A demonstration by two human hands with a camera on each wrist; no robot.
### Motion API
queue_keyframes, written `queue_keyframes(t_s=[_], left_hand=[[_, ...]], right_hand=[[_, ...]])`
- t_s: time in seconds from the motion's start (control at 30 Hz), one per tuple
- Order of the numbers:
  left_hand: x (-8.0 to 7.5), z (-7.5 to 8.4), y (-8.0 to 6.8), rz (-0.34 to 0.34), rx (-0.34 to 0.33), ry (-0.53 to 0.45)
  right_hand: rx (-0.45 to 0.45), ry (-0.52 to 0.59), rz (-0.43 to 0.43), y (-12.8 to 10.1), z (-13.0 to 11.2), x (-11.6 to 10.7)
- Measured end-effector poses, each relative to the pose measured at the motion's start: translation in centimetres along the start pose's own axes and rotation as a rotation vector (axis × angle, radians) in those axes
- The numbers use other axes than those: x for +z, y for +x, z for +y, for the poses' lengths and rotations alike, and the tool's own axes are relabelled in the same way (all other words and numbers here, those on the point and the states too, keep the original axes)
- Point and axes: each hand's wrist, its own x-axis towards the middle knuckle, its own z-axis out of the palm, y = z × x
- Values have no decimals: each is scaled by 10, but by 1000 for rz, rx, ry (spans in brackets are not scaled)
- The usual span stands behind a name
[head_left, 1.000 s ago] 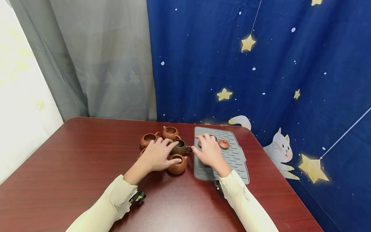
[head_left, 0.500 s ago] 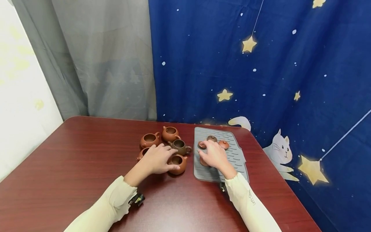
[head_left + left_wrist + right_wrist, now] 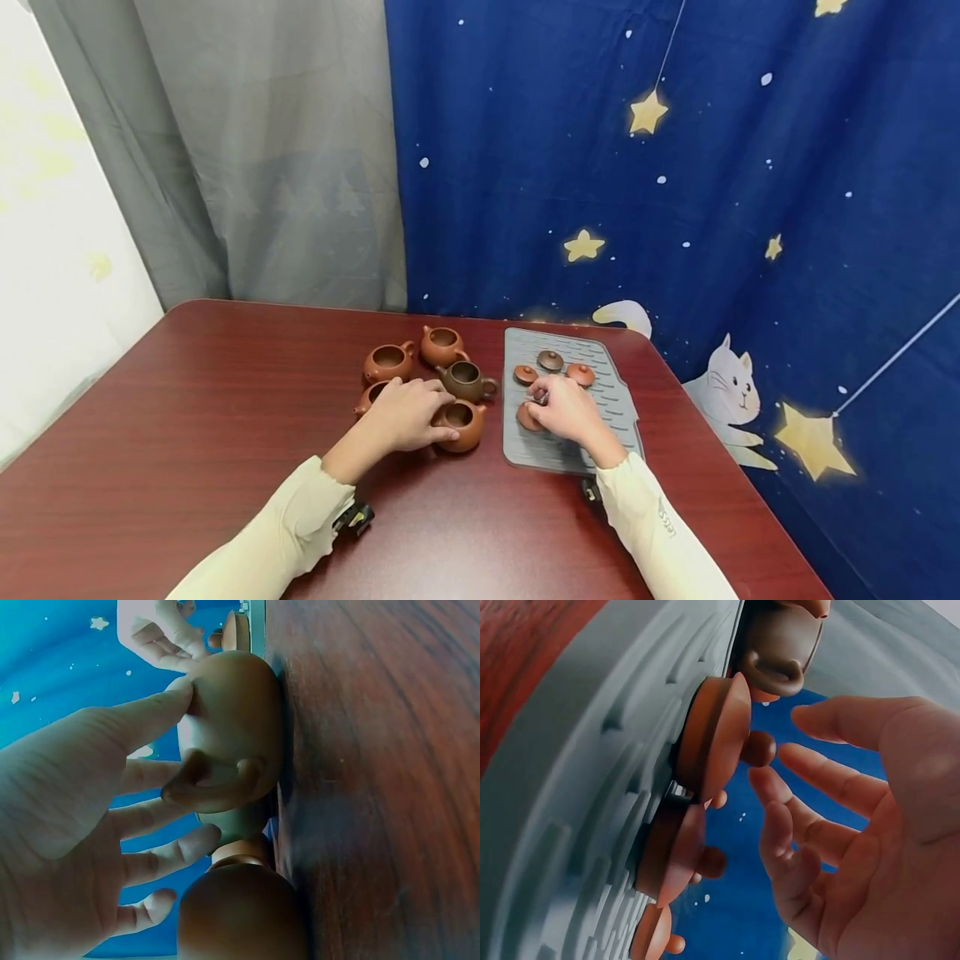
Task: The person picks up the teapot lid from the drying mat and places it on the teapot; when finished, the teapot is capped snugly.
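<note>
Several lidless brown clay teapots stand clustered on the dark red table [image 3: 225, 433]. My left hand [image 3: 420, 412] lies over the near ones with its fingers straight. Its thumb touches the nearest teapot [image 3: 461, 425], seen up close as the nearest teapot [image 3: 232, 712]; it grips nothing. To the right a grey ridged mat [image 3: 607, 400] carries several small knobbed lids. My right hand [image 3: 551, 402] hovers over the near lid [image 3: 527, 418] with loosely curled, empty fingers. In the right wrist view those fingers [image 3: 810, 825] are just off the lid's knob [image 3: 759, 748].
Three more lids [image 3: 550, 360] lie at the far end of the mat. Two teapots [image 3: 441, 345] stand beyond my left hand, a darker one [image 3: 467, 381] beside it. A blue star-print curtain [image 3: 675, 167] and a grey curtain [image 3: 225, 150] hang behind the table.
My right hand has drawn back from the far lids to the near lid, uncovering the three far ones. My left hand slid slightly toward me, staying on the teapots.
</note>
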Motion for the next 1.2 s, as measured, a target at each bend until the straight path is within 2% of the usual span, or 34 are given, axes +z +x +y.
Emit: queue_keyframes(t_s=[0.3,1.2], left_hand=[[1,-1,1,25,-48,-104],[5,-4,-1,43,-49,-115]], right_hand=[[1,22,-75,-2,8,1],[-78,194,-89,-1,25,-3]])
